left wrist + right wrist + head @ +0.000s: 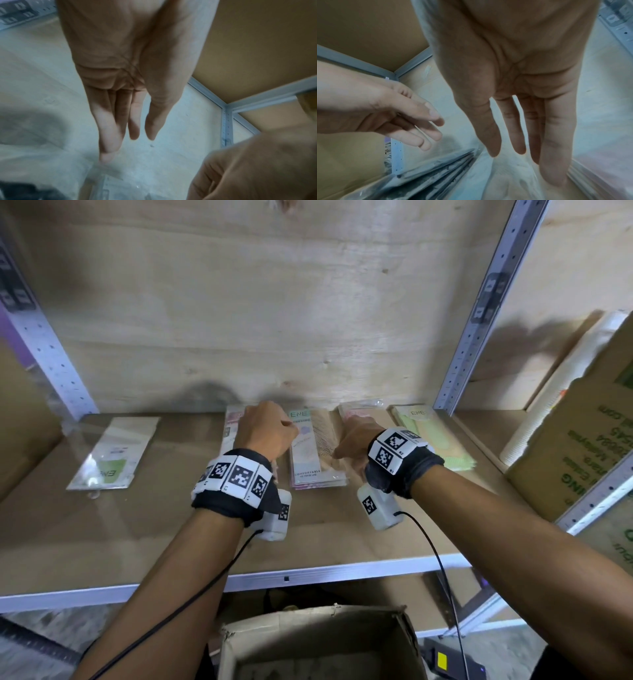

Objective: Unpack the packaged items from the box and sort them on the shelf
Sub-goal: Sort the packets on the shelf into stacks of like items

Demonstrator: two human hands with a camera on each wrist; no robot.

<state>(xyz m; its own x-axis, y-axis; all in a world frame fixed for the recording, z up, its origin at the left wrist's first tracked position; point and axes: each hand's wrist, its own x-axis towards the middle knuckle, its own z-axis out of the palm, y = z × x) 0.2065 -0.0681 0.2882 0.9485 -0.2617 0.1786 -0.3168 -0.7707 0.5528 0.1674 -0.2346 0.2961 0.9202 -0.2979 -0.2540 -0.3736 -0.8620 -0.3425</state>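
Several flat packs lie in a row along the back of the shelf board (171, 525). My left hand (267, 429) hovers over a pink stack (230, 429), fingers straight and holding nothing (135, 129); a clear pack (111, 186) lies under the fingertips. Beside it sits a stack of ENE packs (315, 453). My right hand (354, 440) reaches down between that stack and another pink stack (358, 409). Its straight fingers (553, 173) touch a pale pack (505, 182). The open cardboard box (318, 642) stands below the shelf, its inside mostly hidden.
A lone pack (109, 455) lies face down at the left of the shelf, and a green pack (435, 436) sits at the right by the grey upright (479, 313). Printed cartons (582, 446) and a sleeve of cups fill the bay to the right. Plywood backs the shelf.
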